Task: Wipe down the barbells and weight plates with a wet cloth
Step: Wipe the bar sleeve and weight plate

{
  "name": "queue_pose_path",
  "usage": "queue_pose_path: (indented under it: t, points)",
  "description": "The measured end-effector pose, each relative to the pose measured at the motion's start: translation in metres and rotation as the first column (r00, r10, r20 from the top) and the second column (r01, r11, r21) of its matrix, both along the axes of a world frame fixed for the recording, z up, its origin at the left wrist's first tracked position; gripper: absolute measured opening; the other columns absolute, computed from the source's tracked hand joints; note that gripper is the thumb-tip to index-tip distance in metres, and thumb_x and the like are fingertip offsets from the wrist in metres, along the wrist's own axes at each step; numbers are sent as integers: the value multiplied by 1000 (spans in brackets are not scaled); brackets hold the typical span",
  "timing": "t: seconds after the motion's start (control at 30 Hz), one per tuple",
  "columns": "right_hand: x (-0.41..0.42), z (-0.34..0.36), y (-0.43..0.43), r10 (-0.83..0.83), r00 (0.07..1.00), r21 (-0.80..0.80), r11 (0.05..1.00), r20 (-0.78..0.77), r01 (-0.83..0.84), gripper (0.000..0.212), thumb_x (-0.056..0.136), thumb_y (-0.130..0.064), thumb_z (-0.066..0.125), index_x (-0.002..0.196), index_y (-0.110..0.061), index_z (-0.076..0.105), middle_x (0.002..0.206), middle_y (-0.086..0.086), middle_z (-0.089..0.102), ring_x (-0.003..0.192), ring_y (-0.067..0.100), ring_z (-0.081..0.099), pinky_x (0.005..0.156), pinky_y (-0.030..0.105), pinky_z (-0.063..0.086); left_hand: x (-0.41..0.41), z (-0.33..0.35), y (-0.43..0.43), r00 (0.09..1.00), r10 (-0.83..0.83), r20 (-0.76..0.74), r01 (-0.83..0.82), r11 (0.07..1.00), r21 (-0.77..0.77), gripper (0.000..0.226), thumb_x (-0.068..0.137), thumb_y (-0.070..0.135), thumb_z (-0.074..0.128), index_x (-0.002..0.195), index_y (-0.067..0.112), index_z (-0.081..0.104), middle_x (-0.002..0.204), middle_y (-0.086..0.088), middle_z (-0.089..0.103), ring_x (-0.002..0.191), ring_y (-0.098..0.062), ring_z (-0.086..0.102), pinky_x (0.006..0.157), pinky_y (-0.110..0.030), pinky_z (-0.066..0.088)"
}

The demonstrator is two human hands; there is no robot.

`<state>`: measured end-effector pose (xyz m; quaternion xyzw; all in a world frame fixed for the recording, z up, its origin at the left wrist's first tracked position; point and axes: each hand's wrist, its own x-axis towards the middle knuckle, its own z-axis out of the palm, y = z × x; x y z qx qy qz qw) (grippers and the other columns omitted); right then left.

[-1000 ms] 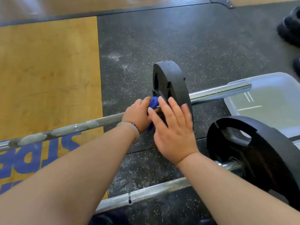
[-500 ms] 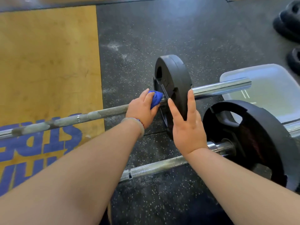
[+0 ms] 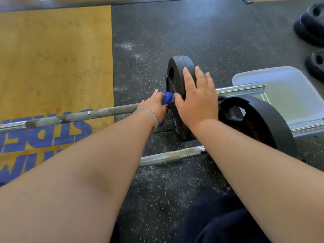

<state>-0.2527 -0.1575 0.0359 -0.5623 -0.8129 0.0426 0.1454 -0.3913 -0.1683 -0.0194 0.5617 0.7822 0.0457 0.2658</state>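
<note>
Grips blue cloth (image 3: pixel 166 99) in curled fingers of left hand (image 3: pixel 153 106), against the barbell (image 3: pixel 105 112) just beside the weight plate (image 3: pixel 177 67); rests right hand (image 3: pixel 198 100) flat, fingers straight, on that plate's rim.

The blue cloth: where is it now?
Head view, centre: the left hand grips the blue cloth against the far barbell, just left of the small weight plate.

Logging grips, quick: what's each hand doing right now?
Left hand: grips the blue cloth at the barbell.
Right hand: open, fingers straight, resting on the weight plate.
</note>
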Motion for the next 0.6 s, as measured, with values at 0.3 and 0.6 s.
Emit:
queue_pose_path:
  t: [0.3,0.6]
  points:
    - [-12,-24,-9,-69,990,75,994,-120,79,60,94,-24,47,150,-17,26,157,14,18,102,34,56,73,34,45,9,-24,-6,992,33,-125,-2,971,240,38,102,40,32,133,20,43,156,-3,24,125,-25,48,111,-44,24]
    - [-6,-34,-18,-64,990,136,987,-130,81,60,89,-22,54,146,-15,36,152,17,30,92,36,60,65,33,47,0,-44,-3,985,137,-105,-88,922,378,42,99,15,33,141,17,39,133,1,53,126,-14,45,118,-37,11]
